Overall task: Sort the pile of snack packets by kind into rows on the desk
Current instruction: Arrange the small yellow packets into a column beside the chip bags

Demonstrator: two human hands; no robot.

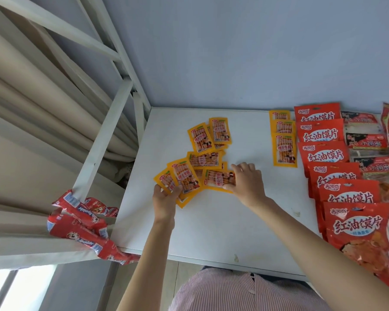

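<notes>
Fingers: left hand (165, 196) pinches glossy yellow packets (184, 179) | right hand (245, 180) grips flat rectangular packet (219, 179)

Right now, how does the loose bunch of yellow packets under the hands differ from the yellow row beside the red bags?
The loose yellow bunch is fanned out at mixed angles, some packets sideways; the yellow row lies upright in one overlapping column. The bunch sits mid-desk with the left hand and right hand on it; the row is untouched, next to the red bags. The bunch holds more packets. Both look the same kind.
</notes>
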